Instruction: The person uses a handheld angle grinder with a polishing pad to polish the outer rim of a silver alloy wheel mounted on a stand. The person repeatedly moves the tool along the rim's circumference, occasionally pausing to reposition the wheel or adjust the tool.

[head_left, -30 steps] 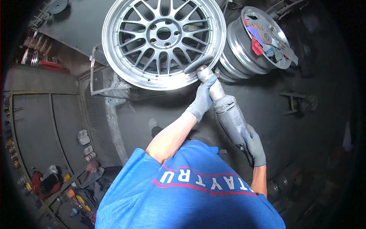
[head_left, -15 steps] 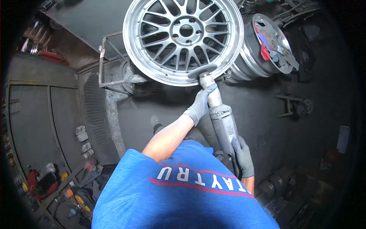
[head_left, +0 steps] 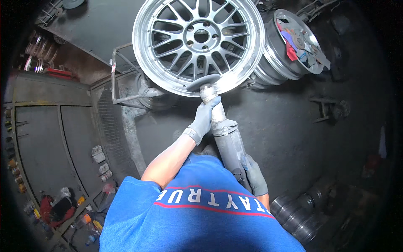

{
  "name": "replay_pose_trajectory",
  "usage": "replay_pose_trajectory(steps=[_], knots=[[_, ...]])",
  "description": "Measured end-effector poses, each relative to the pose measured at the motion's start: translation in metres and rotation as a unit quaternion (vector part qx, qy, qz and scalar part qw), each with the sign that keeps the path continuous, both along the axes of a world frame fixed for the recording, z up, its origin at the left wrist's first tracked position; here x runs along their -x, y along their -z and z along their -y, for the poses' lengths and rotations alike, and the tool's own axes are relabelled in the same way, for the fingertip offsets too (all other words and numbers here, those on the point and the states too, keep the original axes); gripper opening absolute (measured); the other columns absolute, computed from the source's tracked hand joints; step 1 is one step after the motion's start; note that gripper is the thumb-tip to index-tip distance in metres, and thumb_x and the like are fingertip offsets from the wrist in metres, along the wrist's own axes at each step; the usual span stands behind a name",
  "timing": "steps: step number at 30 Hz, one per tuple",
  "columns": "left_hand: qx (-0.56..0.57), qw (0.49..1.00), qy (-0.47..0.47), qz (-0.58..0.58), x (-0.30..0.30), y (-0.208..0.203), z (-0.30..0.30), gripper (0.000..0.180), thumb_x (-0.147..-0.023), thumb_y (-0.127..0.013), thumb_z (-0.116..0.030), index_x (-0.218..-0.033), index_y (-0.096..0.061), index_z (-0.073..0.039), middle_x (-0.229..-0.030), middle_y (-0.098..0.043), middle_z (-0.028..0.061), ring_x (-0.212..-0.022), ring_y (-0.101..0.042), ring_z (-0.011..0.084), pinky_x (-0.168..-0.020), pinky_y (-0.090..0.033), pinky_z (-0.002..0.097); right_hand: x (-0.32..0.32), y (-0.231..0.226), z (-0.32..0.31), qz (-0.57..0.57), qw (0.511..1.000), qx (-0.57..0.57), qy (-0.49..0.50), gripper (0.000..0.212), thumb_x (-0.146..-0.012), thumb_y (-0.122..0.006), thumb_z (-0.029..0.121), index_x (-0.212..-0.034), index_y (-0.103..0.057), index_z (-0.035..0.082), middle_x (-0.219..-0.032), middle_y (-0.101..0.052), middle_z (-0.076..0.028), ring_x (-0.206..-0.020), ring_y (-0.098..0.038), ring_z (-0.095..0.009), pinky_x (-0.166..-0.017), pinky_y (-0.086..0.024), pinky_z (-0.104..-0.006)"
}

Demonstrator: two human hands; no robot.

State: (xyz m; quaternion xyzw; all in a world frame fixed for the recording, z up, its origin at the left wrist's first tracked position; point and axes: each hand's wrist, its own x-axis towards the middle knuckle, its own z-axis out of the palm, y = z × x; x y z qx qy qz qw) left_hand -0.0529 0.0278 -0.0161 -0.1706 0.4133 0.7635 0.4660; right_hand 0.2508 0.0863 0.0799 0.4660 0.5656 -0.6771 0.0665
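A silver multi-spoke car wheel rim point(head_left: 200, 82) stands in front of me with its face toward me. Against its lower lip lies the dark round disc point(head_left: 204, 82) of a long grey angle grinder point(head_left: 228, 143). Gloved in grey, my left hand point(head_left: 204, 117) wraps round the pale, covered neck of the grinder just behind the disc. My right hand point(head_left: 254, 175), also gloved, grips the rear of the grinder's body near my waist. Part of that hand's grip is hidden behind the tool.
Right of the rim, another wheel point(head_left: 268, 63) lies on its side, with cloth and abrasive pieces point(head_left: 298, 42) on it. A metal frame point(head_left: 114, 80) stands at the left. More rims point(head_left: 296, 218) sit at lower right; a small stand point(head_left: 325, 109) is on the floor.
Both hands and the grinder have moved left, carrying the disc leftward along the rim's lower lip. The view has shifted slightly too. Both hands keep their hold.
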Motion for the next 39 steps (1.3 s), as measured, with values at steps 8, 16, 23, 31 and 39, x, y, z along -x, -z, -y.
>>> replay_pose_trajectory(steps=[8, 16, 23, 31, 39], knots=[[-0.164, 0.981, -0.046, 0.088, -0.046, 0.032, -0.12, 0.049, -0.095, -0.088, -0.025, -0.135, -0.064, -0.01, -0.115, -0.073, 0.0048, -0.105, -0.073, 0.0199, -0.096, -0.06, 0.0402, -0.005, -0.069, -0.132, 0.096, 0.993, -0.065, -0.029, 0.057, -0.111, -0.066, 0.037, -0.152, -0.061, -0.002, -0.134, -0.071, -0.011, -0.115, -0.065, -0.018, -0.099, -0.054, -0.0319], [-0.313, 0.932, -0.124, 0.136, -0.039, 0.014, -0.238, 0.027, -0.103, -0.076, -0.03, -0.119, -0.068, -0.009, -0.106, -0.077, 0.0097, -0.098, -0.075, 0.0266, -0.098, -0.06, 0.0444, 0.022, -0.114, -0.256, 0.107, 0.956, -0.237, -0.133, 0.066, -0.107, -0.069, 0.038, -0.156, -0.056, -0.004, -0.136, -0.071, -0.019, -0.118, -0.068, -0.023, -0.097, -0.056, -0.0351], [-0.339, 0.926, -0.106, 0.128, -0.042, 0.005, -0.23, 0.03, -0.103, -0.077, -0.033, -0.118, -0.068, -0.008, -0.105, -0.076, 0.0102, -0.098, -0.075, 0.027, -0.099, -0.06, 0.0454, 0.01, -0.112, -0.263, 0.092, 0.923, -0.322, -0.189, 0.069, -0.107, -0.069, 0.043, -0.153, -0.057, -0.006, -0.145, -0.069, -0.024, -0.135, -0.063, -0.029, -0.117, -0.045, -0.0382], [-0.169, 0.977, -0.068, 0.108, -0.05, 0.025, -0.102, 0.046, -0.095, -0.088, -0.027, -0.132, -0.065, -0.012, -0.112, -0.073, 0.0049, -0.099, -0.073, 0.0216, -0.093, -0.06, 0.0423, -0.001, -0.065, -0.114, 0.084, 0.993, -0.073, -0.039, 0.058, -0.11, -0.067, 0.039, -0.156, -0.059, 0.005, -0.115, -0.073, -0.006, -0.077, -0.062, -0.01, -0.059, -0.051, -0.0271], [-0.044, 0.998, -0.042, -0.006, 0.007, 0.014, 0.018, 0.043, -0.096, -0.086, -0.021, -0.131, -0.064, -0.009, -0.108, -0.073, 0.0052, -0.093, -0.073, 0.0185, -0.085, -0.062, 0.0375, 0.011, 0.027, 0.001, -0.036, 0.997, 0.063, 0.015, 0.063, -0.113, -0.064, 0.039, -0.154, -0.057, -0.008, -0.15, -0.065, -0.019, -0.136, -0.06, -0.025, -0.118, -0.044, -0.0357]])
